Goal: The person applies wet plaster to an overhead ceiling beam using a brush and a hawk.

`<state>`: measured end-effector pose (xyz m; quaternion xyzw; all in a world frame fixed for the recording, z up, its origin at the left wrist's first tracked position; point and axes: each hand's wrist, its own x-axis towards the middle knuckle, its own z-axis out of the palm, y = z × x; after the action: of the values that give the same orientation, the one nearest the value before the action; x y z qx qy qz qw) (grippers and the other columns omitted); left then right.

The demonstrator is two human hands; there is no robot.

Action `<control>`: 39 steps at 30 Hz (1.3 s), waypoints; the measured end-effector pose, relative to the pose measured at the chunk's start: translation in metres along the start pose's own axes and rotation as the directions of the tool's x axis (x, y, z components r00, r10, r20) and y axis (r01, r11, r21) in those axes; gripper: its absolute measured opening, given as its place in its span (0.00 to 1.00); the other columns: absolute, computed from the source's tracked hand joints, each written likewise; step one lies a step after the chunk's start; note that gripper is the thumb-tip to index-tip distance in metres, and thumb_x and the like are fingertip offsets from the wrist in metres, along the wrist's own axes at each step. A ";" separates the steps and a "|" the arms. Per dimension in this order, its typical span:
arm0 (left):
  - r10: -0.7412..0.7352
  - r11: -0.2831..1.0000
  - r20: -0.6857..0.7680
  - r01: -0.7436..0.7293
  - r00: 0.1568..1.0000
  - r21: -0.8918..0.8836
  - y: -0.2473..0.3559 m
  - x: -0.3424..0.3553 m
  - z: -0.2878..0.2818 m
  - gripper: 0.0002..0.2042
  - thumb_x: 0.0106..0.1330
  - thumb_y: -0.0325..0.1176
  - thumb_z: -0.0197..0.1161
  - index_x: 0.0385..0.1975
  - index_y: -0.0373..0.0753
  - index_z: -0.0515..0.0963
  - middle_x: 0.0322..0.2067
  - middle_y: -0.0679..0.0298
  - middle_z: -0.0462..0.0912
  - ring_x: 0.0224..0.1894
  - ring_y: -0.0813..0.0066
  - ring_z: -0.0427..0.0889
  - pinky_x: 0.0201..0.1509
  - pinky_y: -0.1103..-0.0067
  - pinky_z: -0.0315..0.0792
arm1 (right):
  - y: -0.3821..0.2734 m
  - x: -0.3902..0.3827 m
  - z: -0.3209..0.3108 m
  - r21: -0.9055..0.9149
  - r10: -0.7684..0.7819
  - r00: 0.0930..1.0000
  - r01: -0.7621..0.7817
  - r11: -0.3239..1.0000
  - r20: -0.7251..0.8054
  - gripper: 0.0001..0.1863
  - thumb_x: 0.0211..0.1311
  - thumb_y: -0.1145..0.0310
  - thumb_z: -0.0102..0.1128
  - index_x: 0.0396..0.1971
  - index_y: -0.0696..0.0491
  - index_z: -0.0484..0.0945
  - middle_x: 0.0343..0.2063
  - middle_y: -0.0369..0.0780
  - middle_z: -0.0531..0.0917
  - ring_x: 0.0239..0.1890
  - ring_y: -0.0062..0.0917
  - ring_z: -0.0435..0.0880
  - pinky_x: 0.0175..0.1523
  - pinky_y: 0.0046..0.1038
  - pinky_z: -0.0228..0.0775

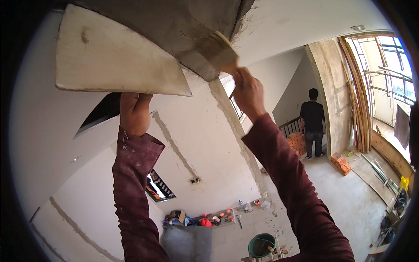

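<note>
From below, my left hand (pixel 136 113) is closed under a pale plasterer's hawk (pixel 113 52); the board hides part of the grip. The hawk is tilted, has a small dark stain, and lies just under the grey plastered ceiling surface (pixel 152 17). My right hand (pixel 249 94) is wrapped round the handle of what looks like a wide flat brush (pixel 218 52), smeared by motion. Its broad end is up against the grey plaster, close to the corner where this meets the white ceiling (pixel 288 26). Both arms are raised, in dark red sleeves.
Below stands a green bucket (pixel 262 245) beside some wooden pieces. Bags and small containers (pixel 222 216) line the wall's foot. A person in dark clothes (pixel 312 122) stands at the right, near stacked bricks (pixel 340 163). Long timber planks (pixel 358 100) lean beside the bright window opening.
</note>
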<state>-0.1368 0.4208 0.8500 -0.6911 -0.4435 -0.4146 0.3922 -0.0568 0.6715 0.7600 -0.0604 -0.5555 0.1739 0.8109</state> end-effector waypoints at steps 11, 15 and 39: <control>-0.007 1.000 0.011 0.007 1.000 -0.025 0.005 0.005 0.002 0.11 0.64 0.29 0.53 0.44 0.31 0.71 0.41 0.59 0.76 0.43 0.71 0.72 0.51 0.78 0.63 | -0.033 0.027 0.000 0.110 -0.286 0.956 0.291 0.950 -0.057 0.06 0.59 0.69 0.50 0.26 0.54 0.65 0.14 0.47 0.72 0.19 0.45 0.73 0.23 0.40 0.62; -0.032 0.996 -0.003 0.032 0.999 0.083 0.005 0.001 -0.004 0.12 0.64 0.28 0.53 0.46 0.31 0.70 0.44 0.58 0.74 0.45 0.72 0.71 0.53 0.77 0.62 | -0.011 -0.015 -0.018 0.056 -0.072 0.997 0.071 0.996 0.011 0.05 0.60 0.69 0.51 0.28 0.54 0.66 0.15 0.46 0.74 0.17 0.43 0.74 0.22 0.38 0.62; 0.013 0.998 -0.011 -0.014 1.000 -0.068 0.017 0.008 0.011 0.04 0.62 0.29 0.54 0.32 0.36 0.70 0.25 0.68 0.69 0.27 0.79 0.64 0.34 0.81 0.60 | -0.024 0.003 0.017 0.141 -0.169 0.986 0.168 0.976 -0.005 0.06 0.59 0.70 0.49 0.28 0.55 0.66 0.19 0.49 0.74 0.22 0.47 0.73 0.26 0.43 0.63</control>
<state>-0.1166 0.4277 0.8506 -0.7047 -0.4224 -0.4306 0.3735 -0.0659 0.6482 0.7762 0.0446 -0.5476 0.1437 0.8231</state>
